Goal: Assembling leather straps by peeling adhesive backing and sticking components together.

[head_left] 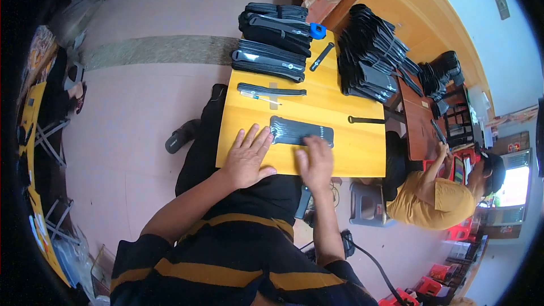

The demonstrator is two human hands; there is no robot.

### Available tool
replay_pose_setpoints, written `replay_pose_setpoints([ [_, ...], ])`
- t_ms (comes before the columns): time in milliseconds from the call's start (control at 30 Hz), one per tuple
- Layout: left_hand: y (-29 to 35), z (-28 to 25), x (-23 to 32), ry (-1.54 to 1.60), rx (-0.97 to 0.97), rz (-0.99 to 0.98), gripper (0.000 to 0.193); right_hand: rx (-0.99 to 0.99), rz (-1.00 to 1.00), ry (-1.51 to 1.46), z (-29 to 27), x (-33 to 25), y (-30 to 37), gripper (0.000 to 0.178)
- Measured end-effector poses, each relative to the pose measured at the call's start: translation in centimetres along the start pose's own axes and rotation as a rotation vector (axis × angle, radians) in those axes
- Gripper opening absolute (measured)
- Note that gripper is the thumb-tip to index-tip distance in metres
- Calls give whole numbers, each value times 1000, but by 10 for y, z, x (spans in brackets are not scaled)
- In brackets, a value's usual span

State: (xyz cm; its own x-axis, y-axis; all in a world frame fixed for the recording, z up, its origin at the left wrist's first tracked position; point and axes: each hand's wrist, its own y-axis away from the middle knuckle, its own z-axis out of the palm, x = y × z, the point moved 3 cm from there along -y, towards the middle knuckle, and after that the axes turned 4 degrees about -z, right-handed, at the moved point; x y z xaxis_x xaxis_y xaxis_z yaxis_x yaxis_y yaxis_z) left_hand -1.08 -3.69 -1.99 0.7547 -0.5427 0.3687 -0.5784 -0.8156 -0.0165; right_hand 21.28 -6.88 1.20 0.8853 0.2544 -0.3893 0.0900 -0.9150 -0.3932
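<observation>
A flat stack of black straps [300,131] lies side by side on the yellow table [345,161] before me. My left hand [247,158] rests flat with fingers spread, its fingertips at the left end of these straps. Over their lower right edge is my right hand [317,161], somewhat blurred, thumb apart from the fingers, nothing visible in its grasp. Beyond the straps lie a pen [259,98] and a narrow bundle of black straps [272,89]. A single black strap [367,120] sits near the table's right edge.
Bundled black straps [269,62] are piled at the far left, beside a blue tape measure [318,31] and a loose strap [322,56]. A tall heap of straps [371,51] stands far right. A person in yellow [433,198] sits at a brown table [418,124]; a grey stool [365,204] stands nearby.
</observation>
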Motion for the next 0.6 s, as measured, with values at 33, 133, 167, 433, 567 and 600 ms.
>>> replay_pose_setpoints([
  [33,1,-1,-1,13,8,0,92,3,6,0,5,-10,3,39],
  [133,1,-1,-2,25,11,4,92,-168,-99,125,16,-23,12,55],
  [167,1,-1,-2,25,10,3,92,-207,-56,119,17,-18,16,61],
  [433,-1,-2,-2,56,2,30,92,-166,203,250,-8,52,45,68],
  [567,-2,-5,0,58,8,16,92,-57,286,241,-17,68,46,58],
  [600,-3,-5,1,55,9,25,92,-22,304,238,-20,74,45,54],
])
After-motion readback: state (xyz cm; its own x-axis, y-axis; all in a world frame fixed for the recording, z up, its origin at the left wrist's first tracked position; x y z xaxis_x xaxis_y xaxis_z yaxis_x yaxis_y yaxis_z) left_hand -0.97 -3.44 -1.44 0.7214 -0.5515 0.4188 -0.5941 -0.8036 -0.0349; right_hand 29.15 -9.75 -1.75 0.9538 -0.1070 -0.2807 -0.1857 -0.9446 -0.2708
